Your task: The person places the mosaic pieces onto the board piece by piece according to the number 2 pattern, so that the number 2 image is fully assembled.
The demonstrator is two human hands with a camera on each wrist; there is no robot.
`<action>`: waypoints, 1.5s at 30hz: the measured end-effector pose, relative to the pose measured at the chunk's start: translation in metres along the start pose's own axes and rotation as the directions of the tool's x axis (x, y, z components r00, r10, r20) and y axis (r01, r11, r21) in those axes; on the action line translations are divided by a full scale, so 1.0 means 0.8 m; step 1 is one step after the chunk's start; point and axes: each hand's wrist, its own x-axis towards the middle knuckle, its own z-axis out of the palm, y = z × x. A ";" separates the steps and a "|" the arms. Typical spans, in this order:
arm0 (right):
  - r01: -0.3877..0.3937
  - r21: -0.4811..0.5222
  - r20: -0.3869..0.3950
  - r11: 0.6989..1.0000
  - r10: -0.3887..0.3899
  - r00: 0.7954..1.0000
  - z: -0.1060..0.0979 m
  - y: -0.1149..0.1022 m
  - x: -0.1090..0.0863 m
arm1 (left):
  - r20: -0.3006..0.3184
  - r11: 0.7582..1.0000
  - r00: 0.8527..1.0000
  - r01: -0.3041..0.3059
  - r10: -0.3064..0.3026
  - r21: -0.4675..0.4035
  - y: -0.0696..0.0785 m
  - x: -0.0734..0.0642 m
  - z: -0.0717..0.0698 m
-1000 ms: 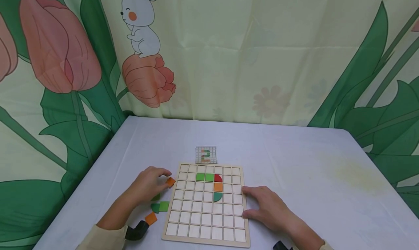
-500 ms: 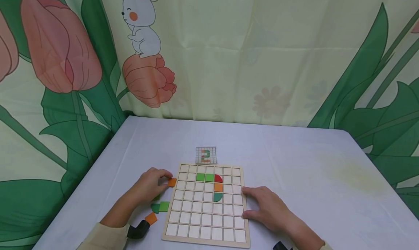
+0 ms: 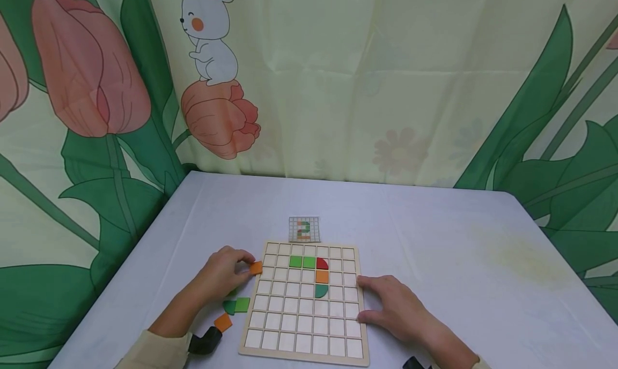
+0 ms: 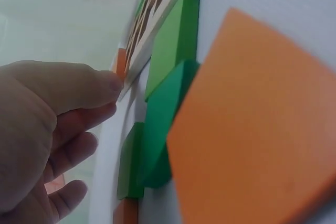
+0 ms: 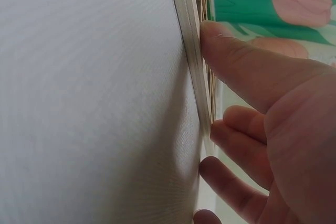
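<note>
My left hand (image 3: 219, 273) pinches an orange square tile (image 3: 256, 267) at the left rim of the wooden grid board (image 3: 304, 356). In the left wrist view the thumb hides most of that orange tile (image 4: 121, 62). My right hand (image 3: 395, 307) touches the board's right edge with thumb and fingertips, fingers fairly straight. Set in the grid are two light green squares (image 3: 302, 262), a red rounded tile (image 3: 321, 263), an orange square (image 3: 321, 276) and a dark green rounded tile (image 3: 321, 290).
Left of the board lie a light green square (image 3: 242, 304), a dark green rounded tile (image 3: 229, 307) and an orange square (image 3: 223, 322). Another green tile (image 4: 131, 161) is partly hidden under my left hand. A small pattern card (image 3: 304, 229) lies behind the board.
My left hand has shifted slightly to the right. The orange tile in it has turned straighter and now overlaps the board's left rim. My right hand stays at the edge.
</note>
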 end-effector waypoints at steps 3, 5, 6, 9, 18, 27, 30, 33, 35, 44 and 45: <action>0.006 -0.001 -0.002 1.000 -0.006 1.000 0.000 0.001 0.000 | -0.012 1.000 1.000 -0.026 0.026 -0.003 0.003 -0.001 -0.001; 0.007 -0.001 -0.003 1.000 -0.007 1.000 0.000 0.001 0.000 | -0.013 0.999 0.999 -0.035 0.035 -0.010 0.006 -0.002 -0.002; 0.008 -0.001 -0.004 1.000 -0.008 1.000 0.000 0.001 -0.001 | -0.012 0.999 0.999 -0.038 0.037 -0.015 0.008 -0.002 -0.002; 0.009 -0.002 -0.007 1.000 -0.009 1.000 0.000 0.000 -0.001 | -0.008 0.999 0.999 -0.044 0.044 -0.025 0.012 -0.003 -0.003; -0.004 -0.001 -0.005 1.000 0.004 1.000 -0.001 -0.001 -0.002 | -0.002 0.997 0.998 -0.058 0.058 -0.051 0.029 -0.004 -0.001; -0.002 -0.005 -0.003 1.000 0.002 1.000 -0.001 -0.002 -0.002 | 0.012 0.995 0.996 -0.086 0.087 -0.059 0.045 -0.001 0.006; -0.004 -0.005 -0.003 1.000 0.004 1.000 -0.001 -0.002 -0.001 | 0.021 0.994 0.996 -0.084 0.085 -0.064 0.050 0.001 0.008; -0.013 -0.004 -0.001 1.000 0.013 1.000 -0.001 -0.002 -0.001 | 0.036 0.996 0.997 -0.071 0.073 -0.061 0.055 0.002 0.010; -0.019 -0.003 0.001 1.000 0.019 1.000 -0.002 -0.003 0.000 | 0.048 0.996 0.996 -0.070 0.073 -0.061 0.058 0.002 0.010; -0.022 -0.001 0.000 1.000 0.022 1.000 -0.001 -0.002 0.000 | 0.064 0.984 0.984 -0.158 0.164 -0.082 0.061 0.002 0.017; -0.023 0.000 0.001 1.000 0.023 1.000 -0.001 -0.002 -0.001 | 0.066 0.983 0.983 -0.166 0.171 -0.081 0.061 0.002 0.018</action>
